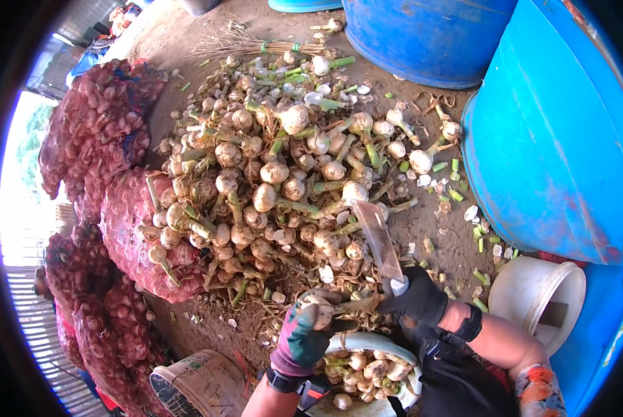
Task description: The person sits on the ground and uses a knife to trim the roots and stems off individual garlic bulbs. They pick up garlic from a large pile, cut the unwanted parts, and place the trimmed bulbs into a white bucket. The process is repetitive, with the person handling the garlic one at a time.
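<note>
My left hand (303, 339), in a dark green and maroon glove, is closed round a garlic bulb (320, 311). The bulb's stem (362, 304) points right, its end near my other hand. In a black glove, my right hand (420, 297) grips a knife (377, 240) whose broad, stained blade points up and away over the garlic. Just below both hands stands a white bucket (414, 389), partly filled with cut garlic bulbs (374, 370). A large heap of garlic with stems (273, 174) spreads on the ground in front of me.
Red mesh sacks of garlic (99, 128) line the left side. Big blue tubs (555, 132) stand at the right. A white bucket (523, 288) lies tipped near my right arm, another bucket (211, 382) at lower left. A twig broom (277, 47) lies beyond the heap; stem pieces (455, 194) litter the ground.
</note>
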`<state>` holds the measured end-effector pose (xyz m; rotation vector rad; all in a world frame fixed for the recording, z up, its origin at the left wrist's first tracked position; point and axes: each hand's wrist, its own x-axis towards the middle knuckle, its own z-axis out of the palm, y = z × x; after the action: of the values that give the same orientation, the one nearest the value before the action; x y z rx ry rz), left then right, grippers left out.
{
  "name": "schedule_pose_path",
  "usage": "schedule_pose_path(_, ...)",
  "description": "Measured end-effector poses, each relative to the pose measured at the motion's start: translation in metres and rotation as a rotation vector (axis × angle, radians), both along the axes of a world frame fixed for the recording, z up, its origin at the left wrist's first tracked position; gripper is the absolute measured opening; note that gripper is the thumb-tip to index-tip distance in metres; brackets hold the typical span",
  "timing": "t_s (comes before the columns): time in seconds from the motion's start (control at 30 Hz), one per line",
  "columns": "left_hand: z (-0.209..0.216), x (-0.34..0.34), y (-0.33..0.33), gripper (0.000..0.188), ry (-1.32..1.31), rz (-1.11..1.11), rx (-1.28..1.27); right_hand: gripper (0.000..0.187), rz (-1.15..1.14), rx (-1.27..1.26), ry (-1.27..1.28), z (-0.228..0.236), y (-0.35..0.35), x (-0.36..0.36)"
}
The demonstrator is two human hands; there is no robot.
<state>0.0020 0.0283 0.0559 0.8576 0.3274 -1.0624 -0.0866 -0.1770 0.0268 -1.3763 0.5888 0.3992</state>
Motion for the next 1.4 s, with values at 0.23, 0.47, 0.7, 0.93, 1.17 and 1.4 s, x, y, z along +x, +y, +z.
schedule_pose_path(0.23,-0.014,-0.005,0.003,0.029,-0.003,0.076,0.110,0.020,-0.072,-0.114,-0.117,-0.010,-0.006,0.002)
schedule_pose_path(0.47,0.011,-0.004,-0.004,0.039,-0.020,0.372,-0.214,0.035,0.597,-0.420,0.075,-0.027,0.011,-0.007)
schedule_pose_path(0.7,-0.005,0.036,0.032,0.068,-0.753,-0.958,0.275,0.033,0.271,-0.261,0.246,-0.051,-0.016,-0.021)
schedule_pose_path(0.93,-0.096,0.091,-0.047,0.065,-1.730,-1.361,1.094,0.036,0.090,-0.138,0.107,-0.046,-0.017,-0.013)
schedule_pose_path(1.17,-0.087,0.049,-0.040,0.069,-1.392,-1.555,1.047,0.020,0.019,-0.020,0.203,-0.032,-0.034,-0.015)
schedule_pose_path(1.4,-0.106,0.042,-0.002,0.080,-1.416,-1.680,0.714,0.019,0.041,-0.133,0.041,-0.040,-0.029,-0.009)
